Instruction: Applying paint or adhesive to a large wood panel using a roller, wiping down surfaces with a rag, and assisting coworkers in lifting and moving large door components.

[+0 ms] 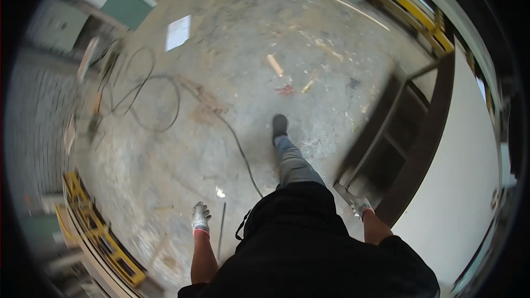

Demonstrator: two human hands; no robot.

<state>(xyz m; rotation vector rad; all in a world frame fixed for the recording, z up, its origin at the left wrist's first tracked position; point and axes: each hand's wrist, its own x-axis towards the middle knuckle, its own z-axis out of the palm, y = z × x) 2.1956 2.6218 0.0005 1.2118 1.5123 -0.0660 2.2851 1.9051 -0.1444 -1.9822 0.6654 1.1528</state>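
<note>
At 4 o'clock, a grey piece [343, 192] sits at the near end of a dark framework [428, 146], with the gloved right hand [361, 208] right against it. Blur hides the fingers, so I cannot tell whether the right grip is closed on the piece or only touching it. A broad white panel [469, 154] adjoins the framework on its 3 o'clock side.

The gloved left hand [201, 218] hangs at 7 o'clock, its grip loose and bare, fingers partly spread. Just beside it a thin dark rod [222, 226] shows against the concrete floor [232, 77]. Near the centre is a dark shoe [280, 125]; toward 12 o'clock lies a wooden piece [274, 66]. A dark hose [178, 107] loops at 10 o'clock, and a white sheet [178, 33] lies at 11. Yellow metal frames stand at 2 o'clock [411, 8] and 8 o'clock.
</note>
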